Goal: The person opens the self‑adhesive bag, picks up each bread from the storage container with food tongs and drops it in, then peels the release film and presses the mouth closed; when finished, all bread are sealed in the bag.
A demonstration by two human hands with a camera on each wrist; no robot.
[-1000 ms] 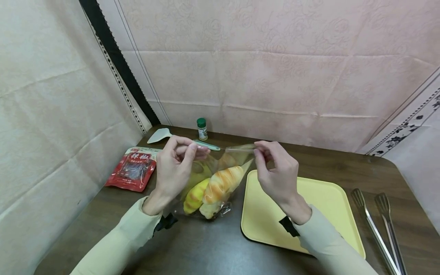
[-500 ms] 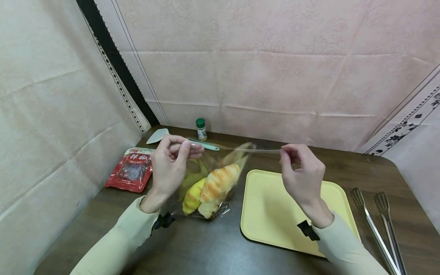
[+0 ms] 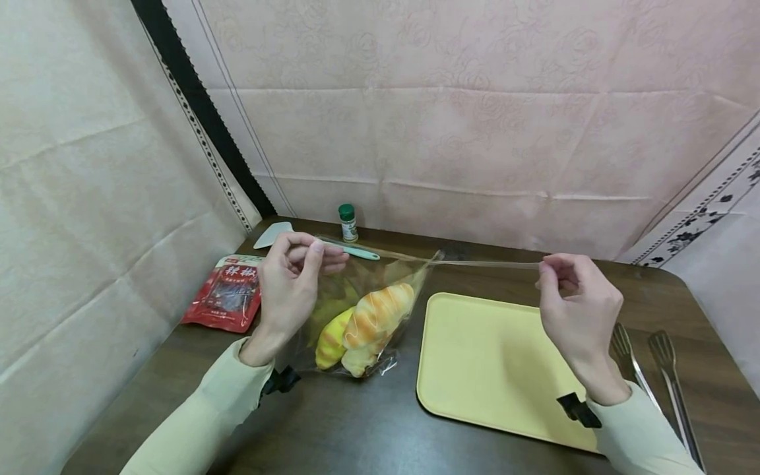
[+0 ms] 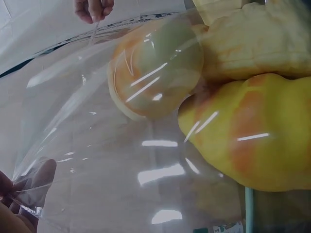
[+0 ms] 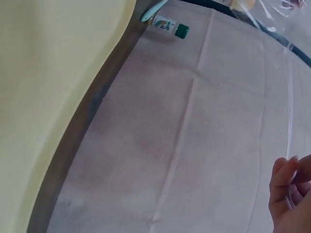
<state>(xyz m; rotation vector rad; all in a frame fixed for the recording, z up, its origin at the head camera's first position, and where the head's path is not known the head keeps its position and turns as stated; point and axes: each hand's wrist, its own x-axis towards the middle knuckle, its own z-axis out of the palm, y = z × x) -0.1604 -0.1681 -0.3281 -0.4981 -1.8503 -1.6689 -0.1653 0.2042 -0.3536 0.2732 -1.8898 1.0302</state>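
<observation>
My left hand (image 3: 287,284) pinches the upper left corner of a clear plastic bag (image 3: 365,280), seen close in the left wrist view. Inside are several bread-shaped pieces, among them an orange-and-cream one (image 3: 380,316) and a yellow one (image 3: 334,338). From the bag's upper right corner a thin clear strip (image 3: 487,264) stretches sideways, nearly level. Its far end is pinched between thumb and fingers of my right hand (image 3: 578,323), which is above the right part of the yellow tray (image 3: 475,363). In the right wrist view the strip (image 5: 290,107) runs taut to the fingertips.
A red food packet (image 3: 228,293) lies left of the bag. Behind are a white spatula head (image 3: 274,234), a pale green handle (image 3: 359,253) and a green-capped jar (image 3: 348,223). Metal tongs (image 3: 677,389) lie at the right. Cloth walls border the table.
My right hand has moved right, away from the bag, drawing the clear strip out longer. My left hand has shifted slightly left and still holds the bag's corner.
</observation>
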